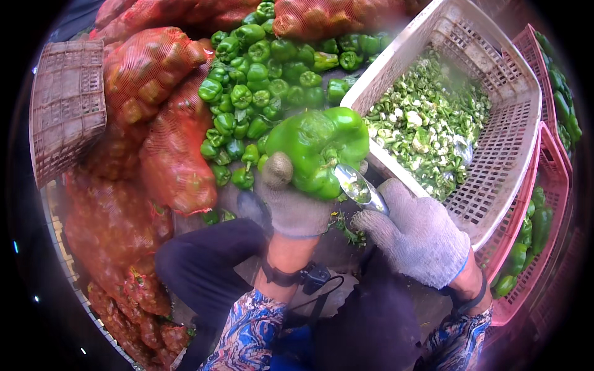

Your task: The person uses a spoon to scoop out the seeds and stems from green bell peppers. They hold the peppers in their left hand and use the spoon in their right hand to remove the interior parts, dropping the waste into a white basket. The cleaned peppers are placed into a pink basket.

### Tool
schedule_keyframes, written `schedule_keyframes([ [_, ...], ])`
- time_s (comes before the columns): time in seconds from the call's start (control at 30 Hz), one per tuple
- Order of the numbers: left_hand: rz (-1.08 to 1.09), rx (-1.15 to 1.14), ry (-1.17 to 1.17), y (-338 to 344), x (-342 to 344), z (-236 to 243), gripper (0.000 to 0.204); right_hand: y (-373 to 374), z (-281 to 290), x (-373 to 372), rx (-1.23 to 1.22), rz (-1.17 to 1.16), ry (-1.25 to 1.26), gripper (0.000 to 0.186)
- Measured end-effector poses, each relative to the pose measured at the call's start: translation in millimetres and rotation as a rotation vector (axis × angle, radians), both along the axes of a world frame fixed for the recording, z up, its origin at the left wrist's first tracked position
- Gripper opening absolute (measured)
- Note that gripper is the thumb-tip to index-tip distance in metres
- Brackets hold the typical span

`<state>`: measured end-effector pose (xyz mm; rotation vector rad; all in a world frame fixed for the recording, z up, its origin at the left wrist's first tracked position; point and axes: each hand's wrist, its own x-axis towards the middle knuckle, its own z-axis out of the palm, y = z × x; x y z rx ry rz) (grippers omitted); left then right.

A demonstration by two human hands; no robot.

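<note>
A large green bell pepper is held up in my gloved left hand, its stem end turned toward my right. My gloved right hand grips a metal scoop-shaped corer, whose tip rests against the pepper at its stem. Bits of pale green pepper lie in the corer's hollow. Part of the left hand's fingers is hidden behind the pepper. Just beyond the right hand stands a white plastic crate with many cut-out pepper cores and stems inside.
Whole green peppers lie heaped on the floor ahead. Red mesh sacks of peppers fill the left side, with an upturned pinkish crate against them. Pink crates holding green peppers stand at the right, beside the white one.
</note>
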<state>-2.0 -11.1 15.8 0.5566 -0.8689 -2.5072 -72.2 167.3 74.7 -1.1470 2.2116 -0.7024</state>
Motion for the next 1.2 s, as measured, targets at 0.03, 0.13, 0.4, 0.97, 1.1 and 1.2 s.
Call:
schedule_keyframes([
  [0.03,-0.014,0.052,0.056,-2,-2,-5,0.084,-1,-1,-3,-0.063,0.031,0.020,0.022],
  [0.13,-0.027,0.142,0.121,-2,-5,-17,0.089,-3,-9,-8,-0.213,0.122,0.017,0.028],
  [0.4,0.004,0.019,-0.016,1,-4,-14,0.090,-14,-18,-3,-0.269,0.120,-0.007,0.028],
  [0.97,-0.369,0.087,0.134,-34,10,-6,0.091,-2,-10,-2,-0.076,-0.015,-0.436,0.026],
  [1.1,-0.238,0.020,0.061,-27,16,-8,0.077,-6,-19,-1,-0.074,0.024,-0.596,0.021],
  [1.2,-0.195,-0.172,-0.016,-33,24,-9,0.068,-14,-22,0,-0.096,0.097,-0.302,0.019],
])
